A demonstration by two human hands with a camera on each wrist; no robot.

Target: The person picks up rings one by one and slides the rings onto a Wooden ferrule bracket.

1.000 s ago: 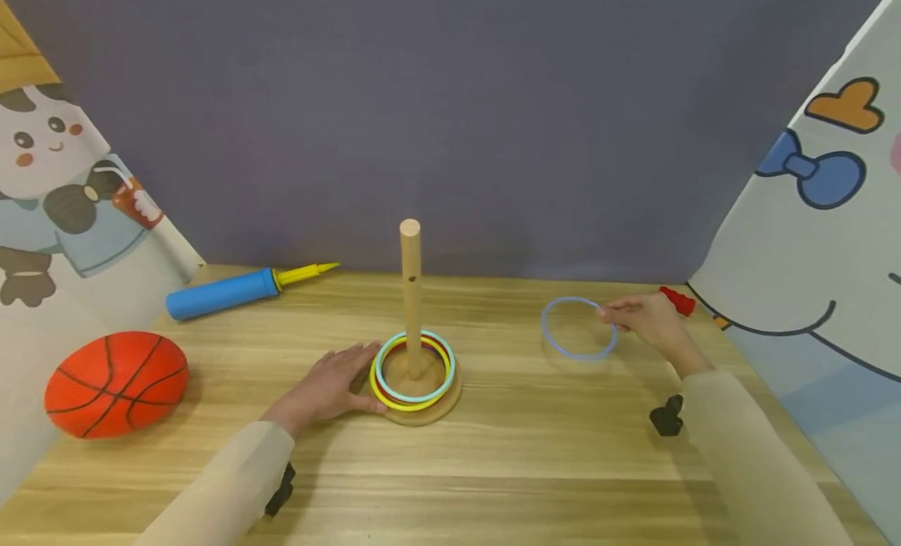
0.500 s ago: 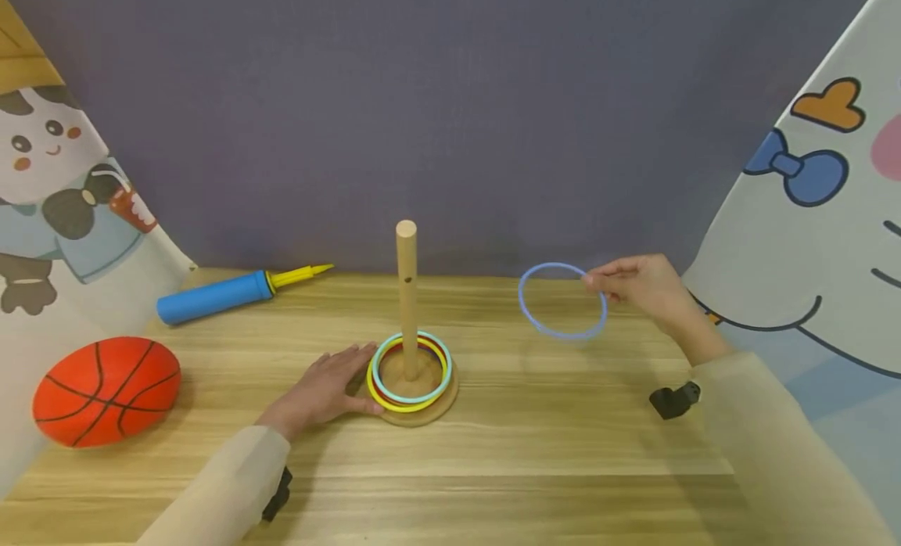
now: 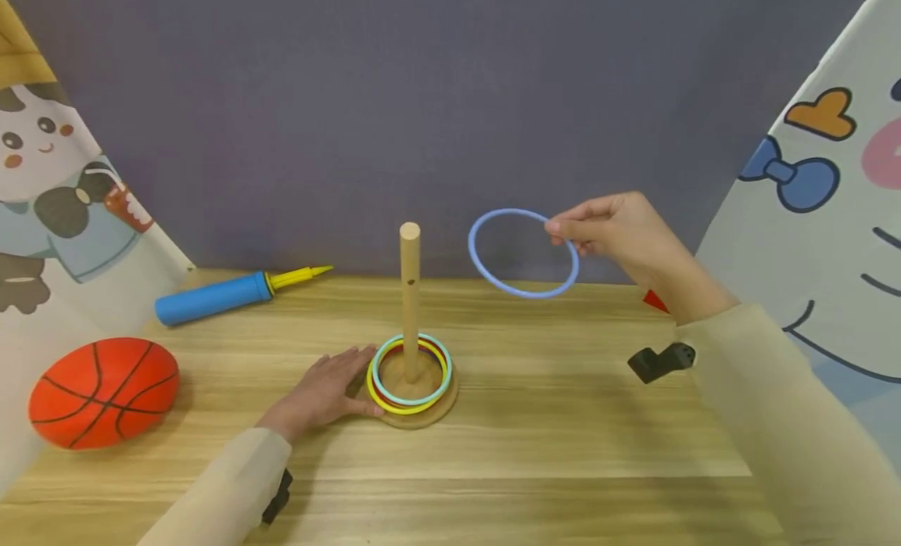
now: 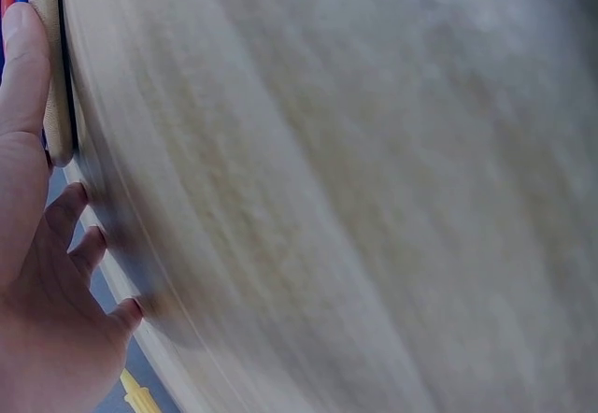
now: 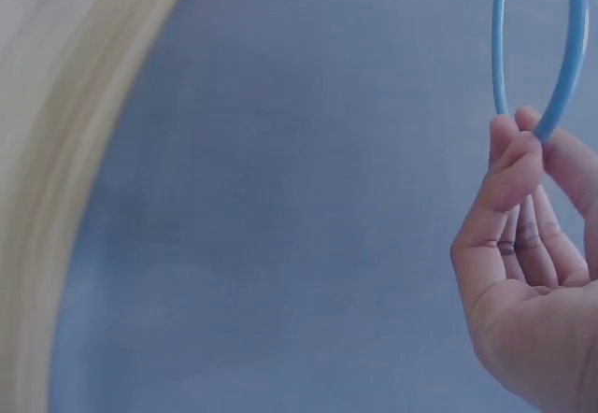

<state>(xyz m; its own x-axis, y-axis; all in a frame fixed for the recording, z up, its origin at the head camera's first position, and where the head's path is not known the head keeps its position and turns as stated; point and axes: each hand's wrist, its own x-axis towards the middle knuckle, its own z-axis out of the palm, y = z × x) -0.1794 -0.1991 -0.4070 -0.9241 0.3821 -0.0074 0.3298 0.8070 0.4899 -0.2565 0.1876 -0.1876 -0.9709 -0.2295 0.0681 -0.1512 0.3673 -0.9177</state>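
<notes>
An upright wooden peg (image 3: 411, 288) rises from a round wooden base (image 3: 439, 409). Around the peg's foot lies a stack of rings, among them a light blue ring (image 3: 448, 366) and a yellow ring (image 3: 408, 411), with red showing below. My left hand (image 3: 324, 393) rests at the base's left side, thumb and fingers spread along it; the left wrist view shows the thumb (image 4: 23, 77) against the base's edge. Up in the air, right of the peg, my right hand (image 3: 612, 225) pinches a blue ring (image 3: 531, 295) between thumb and fingertips.
A blue hand pump (image 3: 218, 297) with a yellow nozzle lies at the back left of the wooden table (image 3: 535, 436). In front of it sits an orange-red basketball (image 3: 105, 393). A red object (image 3: 655, 301) is partly hidden behind the right forearm. A dark backdrop (image 3: 450, 123) stands behind.
The right hand has lifted the blue ring from low over the table and carried it left, toward the peg. My left hand stays at the base.
</notes>
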